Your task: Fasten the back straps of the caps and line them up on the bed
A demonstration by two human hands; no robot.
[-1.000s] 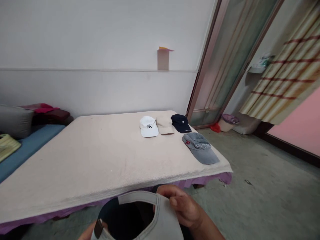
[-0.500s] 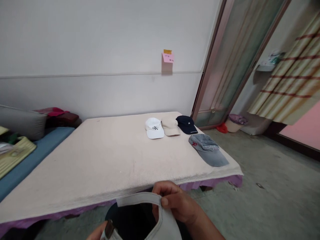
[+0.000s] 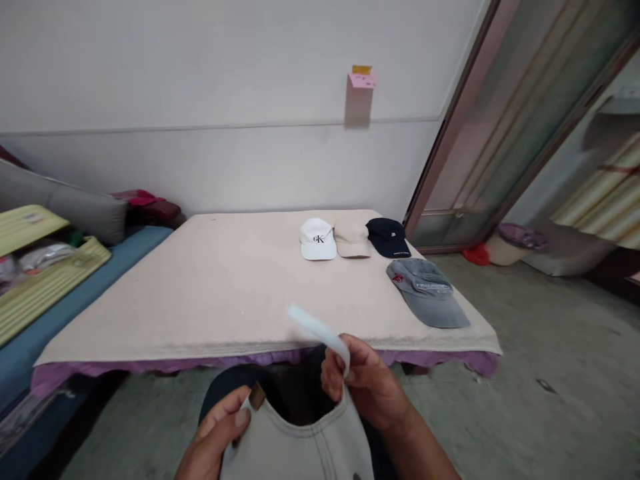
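A light grey baseball cap point(image 3: 295, 450) is between my hands at the bottom of the head view, its back opening facing up. My left hand point(image 3: 215, 433) pinches the cap's left edge beside a small brown buckle point(image 3: 257, 396). At the other side my right hand point(image 3: 367, 383) grips the base of the cap's back strap point(image 3: 317, 327). The strap is undone; its pale free end sticks up to the left and is blurred. Part of the cap is cut off by the lower frame edge.
On the bed point(image 3: 225, 287) lie a white cap point(image 3: 318, 240), a beige cap point(image 3: 352, 240), a navy cap point(image 3: 389, 237) and a grey-blue cap point(image 3: 427, 293). An open yellow case point(image 3: 55, 287) stands at left by a grey pillow point(image 3: 65, 193). A bin point(image 3: 513, 245) stands right.
My left hand has come further into view, and the cap's back now faces me more squarely. The strap has swung upward in my right hand. The view has shifted left and down.
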